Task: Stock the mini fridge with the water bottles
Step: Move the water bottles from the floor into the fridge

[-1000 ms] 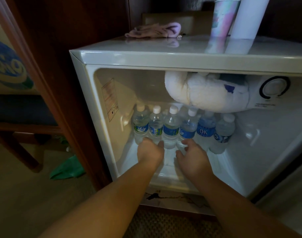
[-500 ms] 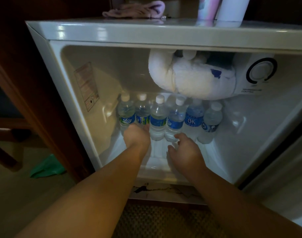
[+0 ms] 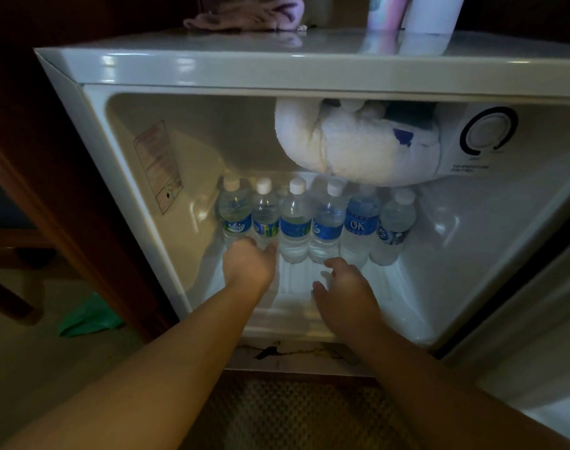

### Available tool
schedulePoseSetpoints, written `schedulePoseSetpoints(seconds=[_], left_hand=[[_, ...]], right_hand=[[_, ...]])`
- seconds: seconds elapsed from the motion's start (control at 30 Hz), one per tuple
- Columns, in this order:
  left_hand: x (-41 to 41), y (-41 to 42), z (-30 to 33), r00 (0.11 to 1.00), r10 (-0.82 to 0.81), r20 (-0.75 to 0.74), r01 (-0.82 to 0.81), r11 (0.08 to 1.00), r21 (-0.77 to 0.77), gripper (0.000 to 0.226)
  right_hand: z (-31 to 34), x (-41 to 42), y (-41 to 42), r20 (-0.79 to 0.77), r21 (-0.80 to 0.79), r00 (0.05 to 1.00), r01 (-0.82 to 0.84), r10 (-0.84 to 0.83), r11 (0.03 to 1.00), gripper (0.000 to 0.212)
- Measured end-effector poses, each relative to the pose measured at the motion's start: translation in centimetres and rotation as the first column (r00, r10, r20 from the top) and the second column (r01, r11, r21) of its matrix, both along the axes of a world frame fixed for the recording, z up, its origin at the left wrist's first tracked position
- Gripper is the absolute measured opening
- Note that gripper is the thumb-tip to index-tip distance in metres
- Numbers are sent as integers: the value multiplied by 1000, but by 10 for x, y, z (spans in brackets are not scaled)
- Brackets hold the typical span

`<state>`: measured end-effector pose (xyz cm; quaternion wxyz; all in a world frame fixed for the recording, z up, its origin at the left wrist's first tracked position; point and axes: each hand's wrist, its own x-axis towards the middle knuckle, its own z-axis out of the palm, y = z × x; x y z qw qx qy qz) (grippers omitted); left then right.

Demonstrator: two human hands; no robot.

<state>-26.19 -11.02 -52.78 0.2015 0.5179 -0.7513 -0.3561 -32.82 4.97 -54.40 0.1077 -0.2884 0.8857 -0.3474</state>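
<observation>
Six water bottles (image 3: 296, 222) upright in one row along back of mini fridge (image 3: 186, 69) floor, white caps up, shoulders touching or nearly so. Leftmost, green-and-blue label (image 3: 235, 216), close to left inner wall; rightmost, small one (image 3: 394, 222), at end of row with bare floor beyond. "OK" bottle (image 3: 361, 222) second from right.

Left hand (image 3: 251, 264) at base of two leftmost bottles, fingers loosely spread, fingertips touching or just short of second bottle's foot; not wrapped around anything. Right hand (image 3: 345, 293) lower, nearer front lip, palm down, fingers half curled and apart, empty, clear of row.

Looks like nudging/straightening row, stocking near done. No loose bottles in view outside fridge.

Frosted freezer box (image 3: 351, 151) bulging low over caps of middle bottles, apparently just clear of them. Temperature dial (image 3: 488, 131) at upper right. Pink cloth (image 3: 244, 14) and two tumblers (image 3: 432, 11) on fridge top. Green rag (image 3: 89, 319) on floor at left.

Risks:
- Push at base only: tall narrow bottles tip, domino along tight row.
- Lifting any bottle: cap strikes ice bulge overhead.
- Ribbed, possibly wet floor: bottles slide unevenly, lean.
- Withdrawing left hand sideways: wrist clips leftmost bottle.
</observation>
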Motion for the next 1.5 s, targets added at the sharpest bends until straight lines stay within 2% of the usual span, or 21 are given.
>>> schedulePoseSetpoints(seconds=[0.1, 0.23, 0.33, 0.43, 0.5, 0.7, 0.87, 1.07, 1.27, 1.4, 1.5], left_hand=[[26, 18, 0, 993, -73, -89, 70, 997, -35, 48], [77, 55, 11, 969, -214, -125, 192, 967, -167, 32], [123, 82, 22, 962, -267, -63, 258, 958, -128, 37], [160, 111, 43, 952, -299, 61, 304, 944, -126, 49], [180, 132, 65, 934, -337, 116, 345, 937, -58, 53], [216, 197, 135, 916, -359, 178, 366, 931, -6, 56], [238, 248, 175, 883, -433, 180, 414, 901, 132, 51], [274, 293, 212, 793, -598, 115, 549, 784, 289, 48], [290, 325, 225, 679, -726, 113, 638, 659, 399, 41], [271, 358, 217, 563, -810, 166, 638, 553, 536, 35], [257, 385, 175, 451, -863, 226, 587, 478, 653, 35]], right_hand=[[-2, 10, 13, 52, 37, 998, 39, -40, 999, 49], [2, 34, 36, 28, 23, 997, 72, -72, 997, 50], [12, 57, 61, -11, -11, 999, 33, -33, 999, 53], [29, 84, 90, -51, 44, 998, 21, -19, 999, 61], [49, 103, 106, -70, 85, 997, 51, -45, 995, 63], [124, 167, 165, -30, 101, 1000, -2, 5, 995, 60], [159, 216, 224, 50, 137, 995, 78, -85, 988, 57], [190, 271, 302, 123, 205, 953, 249, -277, 947, 50], [219, 310, 362, 203, 263, 836, 454, -509, 851, 44], [196, 320, 401, 275, 350, 745, 511, -607, 785, 46], [155, 322, 429, 315, 394, 667, 556, -675, 732, 47]])
